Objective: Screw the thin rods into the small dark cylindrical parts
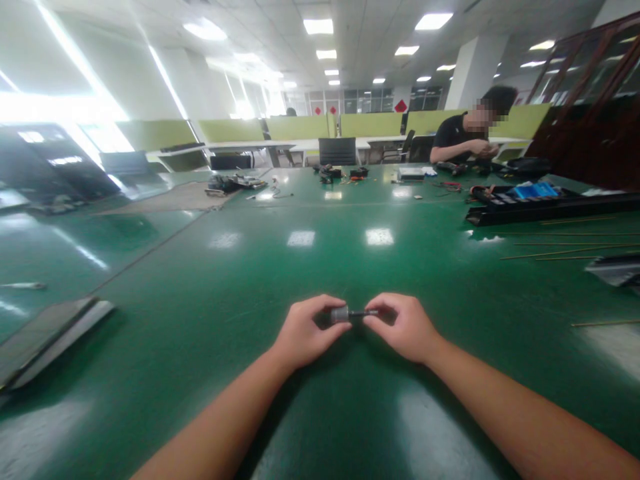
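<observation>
Above the green tabletop (240, 373), my left hand (307, 331) pinches a short grey cylinder (339, 315) between thumb and fingers. From the cylinder's right side runs a thin dark shaft (357, 313), level with the table. My right hand (404, 327) is closed on the shaft's far end with thumb and fingertips. The two pieces meet in one line, but whether they are joined is too small to tell. Fingertips hide part of both.
A flat grey panel (47, 337) lies at the left. Thin rods (565, 252) and a long black channel (540, 209) lie at the right. Parts and cables (235, 182) sit farther back. A co-worker (463, 137) sits across the table at the far right.
</observation>
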Action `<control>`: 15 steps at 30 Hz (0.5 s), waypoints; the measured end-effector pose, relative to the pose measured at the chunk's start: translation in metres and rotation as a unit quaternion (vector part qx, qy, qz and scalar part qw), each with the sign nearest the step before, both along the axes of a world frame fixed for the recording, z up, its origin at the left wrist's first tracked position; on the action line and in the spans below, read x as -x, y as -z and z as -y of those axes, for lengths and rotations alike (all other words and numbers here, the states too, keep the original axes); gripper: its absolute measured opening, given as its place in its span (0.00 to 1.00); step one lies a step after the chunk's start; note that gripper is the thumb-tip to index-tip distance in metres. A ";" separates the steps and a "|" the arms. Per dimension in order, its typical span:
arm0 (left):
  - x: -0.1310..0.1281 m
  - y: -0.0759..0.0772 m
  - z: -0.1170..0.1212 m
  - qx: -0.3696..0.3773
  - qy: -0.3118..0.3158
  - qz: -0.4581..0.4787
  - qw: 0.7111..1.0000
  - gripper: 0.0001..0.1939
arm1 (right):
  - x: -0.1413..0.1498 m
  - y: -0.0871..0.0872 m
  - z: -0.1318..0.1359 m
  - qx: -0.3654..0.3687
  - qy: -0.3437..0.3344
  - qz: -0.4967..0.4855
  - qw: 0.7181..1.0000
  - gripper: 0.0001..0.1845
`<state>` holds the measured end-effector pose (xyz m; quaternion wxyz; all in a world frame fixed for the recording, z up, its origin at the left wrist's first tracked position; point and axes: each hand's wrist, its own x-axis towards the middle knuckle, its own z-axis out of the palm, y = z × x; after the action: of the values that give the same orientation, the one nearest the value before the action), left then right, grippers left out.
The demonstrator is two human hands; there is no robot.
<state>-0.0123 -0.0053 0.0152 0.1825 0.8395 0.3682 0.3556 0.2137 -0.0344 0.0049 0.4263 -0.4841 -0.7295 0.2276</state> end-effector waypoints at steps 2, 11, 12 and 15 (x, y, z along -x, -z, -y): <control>0.000 -0.001 0.000 -0.001 -0.002 -0.001 1.000 0.13 | 0.000 0.000 0.000 -0.002 0.000 0.000 1.000 0.03; 0.001 -0.004 0.000 -0.005 -0.008 0.004 1.000 0.13 | 0.001 0.000 0.000 -0.008 0.014 0.001 1.000 0.03; 0.001 -0.004 0.000 -0.005 -0.009 0.004 1.000 0.13 | 0.001 0.000 0.001 -0.006 0.014 0.002 1.000 0.03; 0.002 -0.002 -0.001 0.002 -0.010 0.006 1.000 0.13 | 0.000 0.000 0.000 -0.004 0.013 0.005 1.000 0.03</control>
<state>-0.0144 -0.0042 0.0175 0.1822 0.8334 0.3763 0.3615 0.2135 -0.0349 0.0053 0.4279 -0.4931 -0.7260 0.2163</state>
